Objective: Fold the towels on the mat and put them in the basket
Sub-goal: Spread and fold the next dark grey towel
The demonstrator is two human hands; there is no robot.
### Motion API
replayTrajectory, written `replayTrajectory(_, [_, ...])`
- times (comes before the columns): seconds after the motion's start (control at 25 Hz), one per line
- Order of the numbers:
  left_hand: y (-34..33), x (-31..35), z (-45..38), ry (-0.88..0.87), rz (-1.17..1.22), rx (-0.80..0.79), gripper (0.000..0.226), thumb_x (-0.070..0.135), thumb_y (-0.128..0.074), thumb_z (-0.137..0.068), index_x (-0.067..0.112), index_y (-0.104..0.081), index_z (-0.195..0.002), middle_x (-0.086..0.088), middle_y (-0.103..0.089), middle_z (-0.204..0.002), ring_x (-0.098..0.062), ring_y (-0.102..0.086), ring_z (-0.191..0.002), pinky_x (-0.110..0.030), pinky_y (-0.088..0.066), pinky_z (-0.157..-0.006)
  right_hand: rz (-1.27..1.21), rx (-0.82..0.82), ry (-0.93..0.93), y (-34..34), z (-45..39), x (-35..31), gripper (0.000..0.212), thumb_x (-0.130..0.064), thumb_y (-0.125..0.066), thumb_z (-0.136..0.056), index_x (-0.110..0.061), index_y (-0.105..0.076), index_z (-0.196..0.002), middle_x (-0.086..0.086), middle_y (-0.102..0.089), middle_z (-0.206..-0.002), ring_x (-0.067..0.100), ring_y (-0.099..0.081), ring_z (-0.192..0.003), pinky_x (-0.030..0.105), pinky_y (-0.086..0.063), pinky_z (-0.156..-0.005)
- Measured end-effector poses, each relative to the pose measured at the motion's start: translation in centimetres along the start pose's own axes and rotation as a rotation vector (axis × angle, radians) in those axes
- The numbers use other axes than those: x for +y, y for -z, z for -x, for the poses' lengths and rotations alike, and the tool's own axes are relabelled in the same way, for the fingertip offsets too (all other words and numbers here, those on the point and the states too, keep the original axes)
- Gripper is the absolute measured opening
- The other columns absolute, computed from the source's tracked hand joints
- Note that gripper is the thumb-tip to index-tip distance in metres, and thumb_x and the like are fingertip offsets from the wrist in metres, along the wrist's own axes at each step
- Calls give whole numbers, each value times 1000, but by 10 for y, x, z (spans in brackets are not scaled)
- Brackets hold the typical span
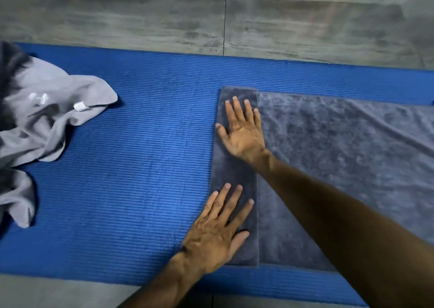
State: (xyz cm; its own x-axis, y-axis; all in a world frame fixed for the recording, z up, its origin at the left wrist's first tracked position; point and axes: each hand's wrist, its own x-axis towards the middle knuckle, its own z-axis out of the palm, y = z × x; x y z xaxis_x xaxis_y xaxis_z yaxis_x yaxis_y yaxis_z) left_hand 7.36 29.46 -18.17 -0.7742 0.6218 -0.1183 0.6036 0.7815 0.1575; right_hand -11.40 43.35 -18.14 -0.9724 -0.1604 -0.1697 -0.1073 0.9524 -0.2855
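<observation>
Both your hands lie flat, fingers spread, pressing the folded strip at the left end of the dark grey towel (340, 162): right hand (243, 131) on the strip's far part, left hand (217, 232) on its near part, thumb tucked at the strip's right edge. The towel lies on the blue mat (141, 167), and the strip's long axis runs away from you, across the towel's length. The unfolded rest stretches right of the strip, under your right forearm, so I'd judge the next fold or roll goes rightward, both hands equally placed for it. A crumpled light grey towel (47, 120) sits well left of the dark one, untouched. Basket not in view
</observation>
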Motion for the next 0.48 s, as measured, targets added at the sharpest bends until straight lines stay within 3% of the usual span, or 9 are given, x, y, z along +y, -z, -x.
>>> replayTrajectory(0.2, [-1, -2, 1, -20, 21, -2, 70, 64, -34, -94, 32, -19, -154, -9, -11, -163, -35, -9, -149, -51, -14, -115, 87, -38, -70, 5, -25, 0, 84, -72, -24, -92, -27, 4, -156, -1, 14, -163, 29, 18, -148, 51, 11, -119])
replayTrajectory(0.36, [-1, -6, 1, -43, 64, 19, 62, 56, -31, -98, 33, -20, -154, -6, -9, -163, -30, -7, -150, -49, -12, -114, 71, -95, -71, 11, -30, 1, 87, -74, -26, -90, -28, 8, -155, -1, 19, -162, 29, 22, -147, 53, 12, -118])
replayTrajectory(0.44, [3, -6, 3, 59, 175, 59, 59, 48, -37, -97, 30, -25, -153, -5, -14, -163, -26, -13, -150, -45, -18, -114, 68, -99, -80, 18, -29, -2, 90, -75, -29, -89, -27, 8, -155, 1, 18, -163, 30, 21, -148, 53, 13, -118])
replayTrajectory(0.48, [7, -5, 3, 201, 253, 80, 61, 47, -42, -95, 27, -30, -151, -6, -22, -160, -26, -22, -147, -44, -25, -113, 97, -67, -78, 20, -24, -6, 91, -73, -31, -89, -23, 5, -156, 5, 14, -163, 33, 16, -148, 53, 11, -118])
